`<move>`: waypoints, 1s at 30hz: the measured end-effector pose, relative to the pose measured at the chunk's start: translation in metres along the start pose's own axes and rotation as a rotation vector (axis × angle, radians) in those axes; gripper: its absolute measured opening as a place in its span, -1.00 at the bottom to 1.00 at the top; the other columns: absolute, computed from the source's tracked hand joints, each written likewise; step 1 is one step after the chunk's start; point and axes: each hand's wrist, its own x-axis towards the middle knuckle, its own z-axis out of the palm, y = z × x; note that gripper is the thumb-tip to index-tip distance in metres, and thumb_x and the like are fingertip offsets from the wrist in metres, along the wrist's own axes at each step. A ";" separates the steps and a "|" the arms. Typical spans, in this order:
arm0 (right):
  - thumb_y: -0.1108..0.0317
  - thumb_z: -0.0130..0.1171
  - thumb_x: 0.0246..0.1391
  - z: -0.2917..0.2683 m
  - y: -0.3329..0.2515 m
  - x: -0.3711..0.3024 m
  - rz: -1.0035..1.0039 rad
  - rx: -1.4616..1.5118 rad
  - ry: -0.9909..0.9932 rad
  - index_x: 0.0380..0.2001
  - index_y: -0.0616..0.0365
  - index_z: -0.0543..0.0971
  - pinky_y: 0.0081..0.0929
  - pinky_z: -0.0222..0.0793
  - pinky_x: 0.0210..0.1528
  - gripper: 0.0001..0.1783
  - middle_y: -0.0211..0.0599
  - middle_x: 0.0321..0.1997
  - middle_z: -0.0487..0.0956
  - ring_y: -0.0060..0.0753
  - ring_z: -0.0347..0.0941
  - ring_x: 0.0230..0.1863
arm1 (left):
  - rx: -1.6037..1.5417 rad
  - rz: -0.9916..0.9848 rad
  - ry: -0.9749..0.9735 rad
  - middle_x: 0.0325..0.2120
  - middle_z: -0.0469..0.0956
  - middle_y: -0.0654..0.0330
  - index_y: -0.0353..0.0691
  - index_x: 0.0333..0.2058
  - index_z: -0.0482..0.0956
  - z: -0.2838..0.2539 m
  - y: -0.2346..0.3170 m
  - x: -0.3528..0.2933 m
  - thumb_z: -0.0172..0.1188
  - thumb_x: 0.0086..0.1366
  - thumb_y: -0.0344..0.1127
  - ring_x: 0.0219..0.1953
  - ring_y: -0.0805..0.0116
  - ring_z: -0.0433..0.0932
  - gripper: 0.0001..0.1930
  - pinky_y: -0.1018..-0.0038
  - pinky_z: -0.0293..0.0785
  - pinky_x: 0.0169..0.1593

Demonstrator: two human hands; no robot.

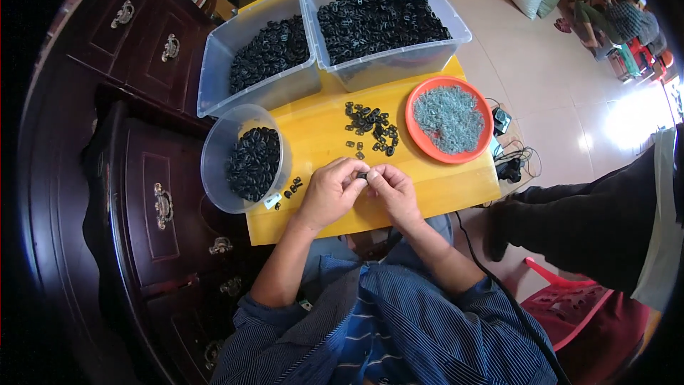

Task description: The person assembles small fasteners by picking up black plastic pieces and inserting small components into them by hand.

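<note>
Small black part (363,175) pinched between fingertips of both hands, above near edge of yellow surface (456,189), about mid-width. Left hand (330,192) curled, fingers closed on part from left. Right hand (392,191) curled likewise, thumb and forefinger closed on same part from right. Fingertips of both hands touching at the part; part mostly hidden, shape hard to tell.

Just left of left hand: few loose black pieces (291,187) on surface, plus small white scrap (271,202) near left edge. Beyond hands, mid-surface: scattered pile of black parts (370,125). Right of pile, near right edge: orange round tray (420,134) filled with small grey metal bits (449,118). Left edge, overhanging: round clear tub (214,160) with black parts inside. Far side of surface: two clear rectangular bins side by side, left bin (214,64) partly filled, right bin (399,64) fuller, both with black parts. More dark containers beyond far edge, detail unclear.

Off surface: dark wooden drawer cabinet (142,192) with brass handles at left. Black cable (491,271) running down right of lap to cluster of cables on tiled floor (541,100) by right edge. Another person's dark-sleeved arm (584,221) entering from right, above red plastic stool (570,306). Further person seated at top right, far off.
</note>
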 end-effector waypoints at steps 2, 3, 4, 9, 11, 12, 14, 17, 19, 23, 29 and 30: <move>0.29 0.14 0.36 -0.003 -0.002 -0.001 0.025 -0.025 -0.023 -0.23 0.19 0.57 -0.69 0.37 -0.22 -0.82 -0.55 -0.35 0.55 -0.73 0.43 -0.32 | 0.005 -0.057 -0.038 -0.44 0.58 0.19 -0.30 -0.18 0.62 -0.002 0.002 0.001 0.25 0.19 -0.54 -0.49 0.49 0.51 -0.80 0.52 0.47 -0.35; 0.29 0.14 0.36 -0.006 -0.003 -0.003 0.013 -0.043 -0.026 -0.23 0.20 0.57 -0.68 0.38 -0.23 -0.81 -0.53 -0.35 0.56 -0.72 0.44 -0.33 | 0.049 -0.066 -0.103 -0.46 0.58 0.20 -0.31 -0.20 0.62 -0.005 0.004 0.003 0.22 0.20 -0.54 -0.49 0.48 0.51 -0.82 0.50 0.47 -0.35; 0.29 0.14 0.36 -0.007 -0.005 -0.004 0.003 -0.061 -0.026 -0.23 0.21 0.58 -0.68 0.39 -0.24 -0.80 -0.51 -0.34 0.57 -0.71 0.45 -0.33 | 0.091 -0.076 -0.170 -0.49 0.57 0.20 -0.31 -0.21 0.61 -0.008 0.004 0.005 0.19 0.21 -0.53 -0.48 0.48 0.52 -0.84 0.48 0.47 -0.34; 0.28 0.15 0.35 -0.021 -0.009 -0.004 -0.057 -0.155 0.026 -0.26 0.22 0.58 -0.65 0.40 -0.31 -0.80 -0.51 -0.37 0.58 -0.70 0.45 -0.40 | 0.253 -0.063 -0.013 -0.52 0.56 0.26 -0.29 -0.27 0.63 -0.060 0.012 0.034 0.14 0.23 -0.52 -0.43 0.58 0.48 -0.88 0.52 0.45 -0.31; 0.29 0.16 0.34 -0.023 -0.004 -0.003 -0.070 -0.126 0.018 -0.28 0.21 0.59 -0.64 0.40 -0.35 -0.80 -0.52 -0.41 0.58 -0.72 0.44 -0.43 | 0.269 -0.071 0.293 -0.38 0.59 0.27 -0.25 -0.05 0.58 -0.089 0.031 0.053 0.15 0.27 -0.53 -0.35 0.60 0.48 -0.73 0.55 0.45 -0.28; 0.29 0.16 0.34 -0.025 -0.006 -0.005 -0.075 -0.133 0.039 -0.28 0.21 0.59 -0.64 0.40 -0.35 -0.80 -0.52 -0.41 0.58 -0.72 0.44 -0.43 | 0.274 0.038 0.492 -0.31 0.60 0.25 -0.24 0.06 0.55 -0.102 0.026 0.066 0.16 0.28 -0.53 -0.33 0.60 0.48 -0.64 0.56 0.45 -0.27; 0.30 0.15 0.36 -0.027 -0.007 -0.005 -0.056 -0.136 0.007 -0.25 0.23 0.57 -0.64 0.42 -0.24 -0.80 -0.48 -0.35 0.59 -0.68 0.47 -0.36 | 0.368 0.144 0.678 -0.20 0.60 0.23 -0.20 0.23 0.44 -0.115 0.026 0.085 0.17 0.32 -0.51 -0.31 0.58 0.48 -0.52 0.60 0.47 -0.20; 0.30 0.15 0.36 -0.036 -0.004 -0.008 -0.079 -0.143 0.015 -0.24 0.24 0.57 -0.63 0.43 -0.24 -0.80 -0.47 -0.32 0.59 -0.67 0.47 -0.36 | 0.234 0.145 0.567 -0.17 0.67 0.16 -0.16 0.26 0.41 -0.094 0.030 0.080 0.19 0.31 -0.52 -0.33 0.50 0.58 -0.47 0.53 0.55 -0.19; 0.30 0.15 0.36 -0.036 -0.002 -0.009 -0.086 -0.144 0.002 -0.24 0.24 0.57 -0.63 0.43 -0.23 -0.80 -0.47 -0.31 0.59 -0.67 0.47 -0.36 | 0.183 0.060 0.398 -0.34 0.66 0.24 -0.21 0.06 0.59 -0.076 0.018 0.066 0.21 0.32 -0.50 -0.41 0.57 0.53 -0.67 0.56 0.49 -0.29; 0.29 0.16 0.36 -0.034 -0.001 -0.010 -0.097 -0.243 -0.009 -0.24 0.25 0.58 -0.64 0.42 -0.27 -0.79 -0.49 -0.35 0.59 -0.69 0.47 -0.37 | 0.095 -0.025 0.256 -0.51 0.60 0.30 -0.28 -0.20 0.68 -0.021 -0.002 0.029 0.24 0.31 -0.48 -0.52 0.63 0.46 -0.88 0.58 0.42 -0.40; 0.31 0.21 0.29 -0.027 -0.004 -0.010 -0.180 -0.378 0.059 -0.29 0.25 0.60 -0.60 0.37 -0.40 -0.81 -0.46 -0.48 0.55 -0.70 0.45 -0.46 | 0.057 -0.090 0.140 -0.48 0.63 0.17 -0.33 -0.25 0.66 0.022 -0.021 -0.001 0.25 0.27 -0.50 -0.51 0.50 0.56 -0.90 0.52 0.48 -0.39; 0.32 0.24 0.24 -0.027 -0.003 -0.010 -0.220 -0.400 0.089 -0.31 0.24 0.61 -0.56 0.35 -0.44 -0.82 -0.39 -0.53 0.55 -0.66 0.43 -0.51 | 0.084 -0.059 0.137 -0.47 0.64 0.12 -0.34 -0.25 0.66 0.024 -0.021 -0.001 0.25 0.26 -0.50 -0.50 0.45 0.60 -0.90 0.50 0.50 -0.38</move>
